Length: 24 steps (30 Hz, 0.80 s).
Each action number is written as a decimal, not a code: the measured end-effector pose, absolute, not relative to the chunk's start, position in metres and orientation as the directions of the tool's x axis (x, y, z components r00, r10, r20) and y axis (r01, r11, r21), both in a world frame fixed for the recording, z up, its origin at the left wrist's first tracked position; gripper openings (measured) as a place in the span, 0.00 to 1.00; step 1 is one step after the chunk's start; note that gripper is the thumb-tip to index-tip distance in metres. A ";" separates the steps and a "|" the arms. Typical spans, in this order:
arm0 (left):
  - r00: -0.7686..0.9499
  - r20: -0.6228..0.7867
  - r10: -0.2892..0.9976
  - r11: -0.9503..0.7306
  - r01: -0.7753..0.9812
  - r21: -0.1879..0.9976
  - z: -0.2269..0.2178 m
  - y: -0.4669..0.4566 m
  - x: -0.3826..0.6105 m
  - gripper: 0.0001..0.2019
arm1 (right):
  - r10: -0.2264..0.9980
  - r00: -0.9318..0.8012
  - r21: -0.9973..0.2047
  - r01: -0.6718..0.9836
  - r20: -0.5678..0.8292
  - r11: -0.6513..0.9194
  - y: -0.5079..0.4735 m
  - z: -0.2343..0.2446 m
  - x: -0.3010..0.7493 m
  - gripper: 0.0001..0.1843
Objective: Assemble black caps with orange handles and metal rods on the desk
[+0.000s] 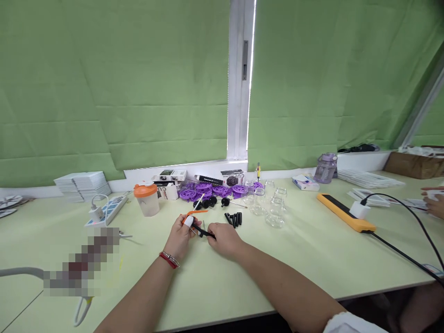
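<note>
My left hand [180,238], with a white wrap on one finger, is closed around a bundle of orange and black parts. A thin orange strip [198,212] sticks out above it. A slim black piece [202,231] runs from there to my right hand [225,238], whose fingers are closed on its other end. Thin metal bits show between the hands, too small to name. Just beyond my right hand lie several short black tubes [237,218]. Further back are black round knobs [210,202] with thin metal rods, in front of purple spoked discs [203,189].
Clear glass jars [276,215] stand to the right. An orange-lidded cup [146,201] and a white power strip [110,210] are at the left. A yellow power strip [343,212] with a black cable lies right. Another person's hand [436,201] shows at the far right.
</note>
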State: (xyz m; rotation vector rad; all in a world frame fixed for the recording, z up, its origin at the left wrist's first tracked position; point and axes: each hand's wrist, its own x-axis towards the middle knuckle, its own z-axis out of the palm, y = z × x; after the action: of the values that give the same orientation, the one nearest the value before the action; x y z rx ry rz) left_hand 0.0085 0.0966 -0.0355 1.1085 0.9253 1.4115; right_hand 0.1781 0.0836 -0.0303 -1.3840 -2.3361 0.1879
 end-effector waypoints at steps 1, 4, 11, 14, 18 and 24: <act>-0.004 0.134 0.991 -0.130 -0.270 0.954 -0.036 0.096 0.009 0.19 | 0.864 -0.415 -0.320 0.808 0.286 0.495 0.084 -0.032 0.177 0.05; -0.007 0.139 0.990 -0.136 -0.276 0.952 -0.037 0.095 0.011 0.19 | 0.862 -0.404 -0.331 0.804 0.305 0.494 0.086 -0.038 0.175 0.06; 0.055 0.188 0.981 -0.160 -0.324 0.932 -0.040 0.094 0.011 0.19 | 0.850 -0.408 -0.377 0.769 0.333 0.517 0.086 -0.042 0.175 0.05; 0.074 0.162 0.984 -0.134 -0.287 0.949 -0.039 0.094 0.010 0.20 | 0.852 -0.402 -0.388 0.765 0.336 0.514 0.087 -0.040 0.177 0.05; 0.085 0.138 0.987 -0.116 -0.222 0.968 -0.038 0.094 0.008 0.22 | 0.862 -0.380 -0.397 0.773 0.336 0.496 0.088 -0.039 0.179 0.06; 0.068 0.153 0.986 -0.144 -0.117 0.983 -0.038 0.096 0.008 0.18 | 0.860 -0.387 -0.395 0.770 0.333 0.500 0.086 -0.037 0.179 0.06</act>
State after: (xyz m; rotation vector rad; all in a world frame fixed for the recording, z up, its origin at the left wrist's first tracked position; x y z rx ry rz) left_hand 0.0083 0.0957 -0.0380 1.2682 0.9956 1.3100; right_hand 0.1790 0.0858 -0.0371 -1.3374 -2.2509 0.2397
